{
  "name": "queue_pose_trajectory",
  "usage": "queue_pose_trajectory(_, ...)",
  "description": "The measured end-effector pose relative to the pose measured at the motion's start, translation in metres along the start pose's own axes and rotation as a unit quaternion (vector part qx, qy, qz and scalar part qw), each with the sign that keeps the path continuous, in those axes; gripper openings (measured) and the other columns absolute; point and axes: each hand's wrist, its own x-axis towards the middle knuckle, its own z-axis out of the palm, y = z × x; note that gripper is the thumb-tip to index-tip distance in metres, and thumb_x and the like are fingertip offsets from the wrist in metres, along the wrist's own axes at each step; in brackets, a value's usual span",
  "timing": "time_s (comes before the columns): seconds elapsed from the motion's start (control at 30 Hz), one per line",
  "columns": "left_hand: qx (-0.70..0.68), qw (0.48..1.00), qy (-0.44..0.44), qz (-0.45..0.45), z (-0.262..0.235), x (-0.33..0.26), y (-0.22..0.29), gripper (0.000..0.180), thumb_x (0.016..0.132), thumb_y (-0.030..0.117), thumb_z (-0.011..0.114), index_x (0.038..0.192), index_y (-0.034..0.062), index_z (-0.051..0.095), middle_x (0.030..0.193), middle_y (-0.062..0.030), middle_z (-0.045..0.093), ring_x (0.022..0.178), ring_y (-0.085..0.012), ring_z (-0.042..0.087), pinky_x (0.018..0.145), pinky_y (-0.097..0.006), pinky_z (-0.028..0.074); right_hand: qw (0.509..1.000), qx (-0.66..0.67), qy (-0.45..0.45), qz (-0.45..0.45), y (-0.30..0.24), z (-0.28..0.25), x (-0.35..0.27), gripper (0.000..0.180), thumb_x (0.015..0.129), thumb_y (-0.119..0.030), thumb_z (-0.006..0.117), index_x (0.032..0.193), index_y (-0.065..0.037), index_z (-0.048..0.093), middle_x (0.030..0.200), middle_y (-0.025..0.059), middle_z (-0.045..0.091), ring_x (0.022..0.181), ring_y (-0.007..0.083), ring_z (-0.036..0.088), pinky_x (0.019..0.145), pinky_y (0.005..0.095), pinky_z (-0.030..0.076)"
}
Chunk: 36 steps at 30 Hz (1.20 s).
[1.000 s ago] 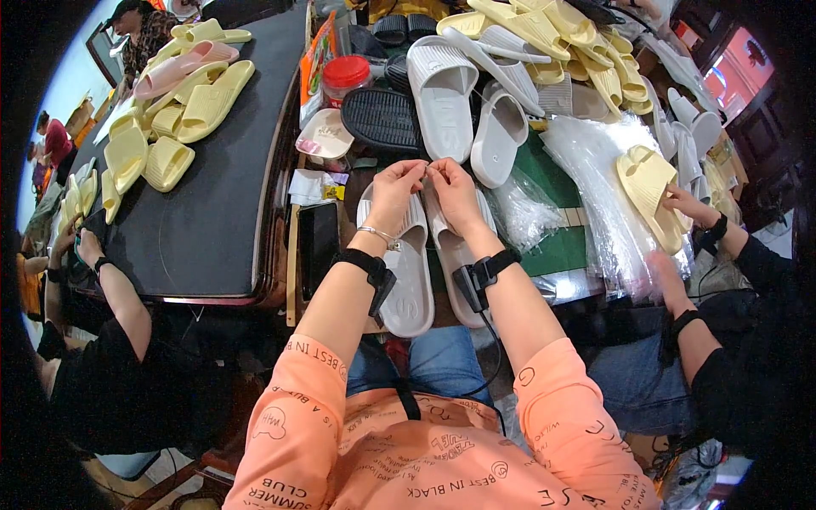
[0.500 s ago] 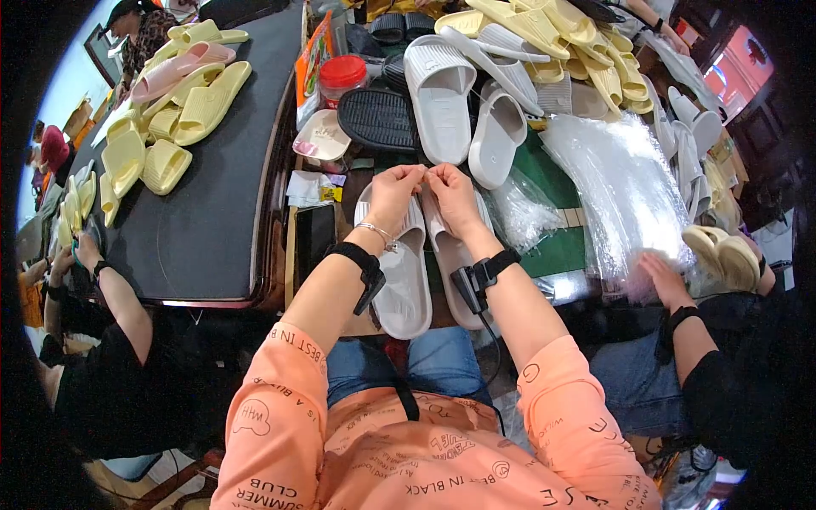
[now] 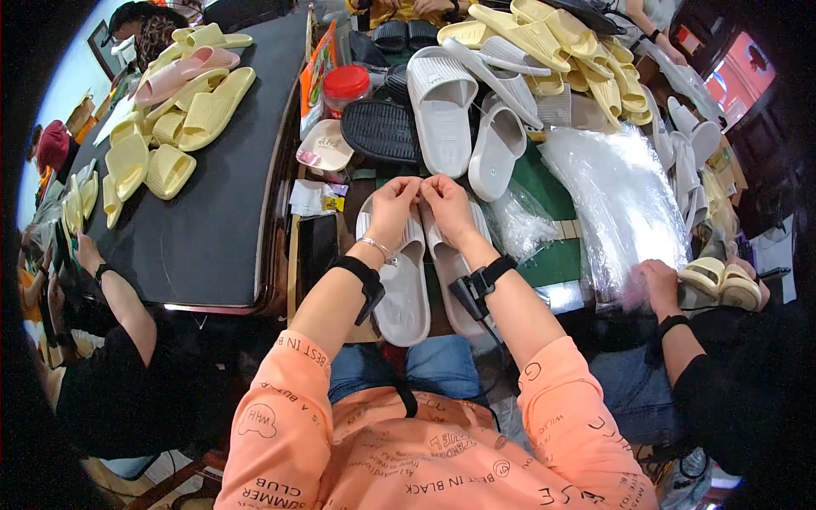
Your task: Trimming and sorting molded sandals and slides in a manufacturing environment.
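Both forearms reach forward, the left hand point(image 3: 393, 204) and right hand point(image 3: 447, 206) side by side, fingertips pinched together and nearly touching

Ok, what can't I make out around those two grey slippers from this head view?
- What the fingertips pinch: left hand and right hand meet over the toe ends of the grey slippers; anything between them is too small to tell.
- Right slipper: mostly covered by the right forearm.
- Slipper heels: hidden at the table's near edge by the arms.
- Clear bags: glare hides how many.
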Motion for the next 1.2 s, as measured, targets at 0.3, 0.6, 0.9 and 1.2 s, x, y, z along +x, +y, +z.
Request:
queue_pose_trajectory(0.3,-0.028,0.998,0.026,0.051,-0.008,0.015,0.021,0.019,0.082,0.001,0.049,0.101,-0.0005,0.053,0.077,-0.0031,0.056,0.068,-0.0086,0.050,0.064,-0.020,0.042,0.978,-0.185,0.016,-0.098,-0.035,-0.013,0.012,0.013,0.080,-0.010,0.052,0.085,0.001,0.057,0.072,0.0115,0.061,0.065,0.0179,0.057,0.060,0.0289,0.044)
queue_pose_trajectory(0.6,0.238,0.967,-0.085,-0.023,-0.013,0.016,0.076,0.022,0.078,0.008,0.057,0.097,-0.0011,0.059,0.084,-0.0029,0.060,0.073,-0.0088,0.051,0.066,-0.021,0.042,0.946,-0.292,-0.131,-0.048,-0.050,-0.054,0.003,0.027,0.074,-0.016,0.059,0.096,0.000,0.059,0.090,0.0132,0.063,0.081,0.0219,0.060,0.072,0.0290,0.046)
queue_pose_trajectory(0.9,0.442,0.893,-0.011,0.086,-0.074,0.021,0.124,0.016,0.077,0.015,0.057,0.087,0.0038,0.064,0.073,-0.0042,0.061,0.067,-0.0098,0.055,0.063,-0.023,0.044,0.742,-0.564,-0.353,-0.084,-0.088,-0.017,-0.006,0.082,0.059,-0.040,0.071,0.122,0.003,0.039,0.117,0.0239,0.047,0.107,0.0338,0.047,0.090,0.0355,0.038)
queue_pose_trajectory(1.2,0.695,0.607,0.386,0.009,-0.242,-0.012,0.218,0.025,0.073,0.020,0.051,0.092,0.0087,0.063,0.100,-0.0149,0.057,0.099,-0.0287,0.053,0.084,-0.039,0.042,0.713,-0.660,-0.226,0.073,-0.089,0.026,-0.048,0.082,0.065,-0.049,0.062,0.133,-0.019,0.026,0.129,0.0168,0.033,0.118,0.0469,0.026,0.084,0.0674,0.028)
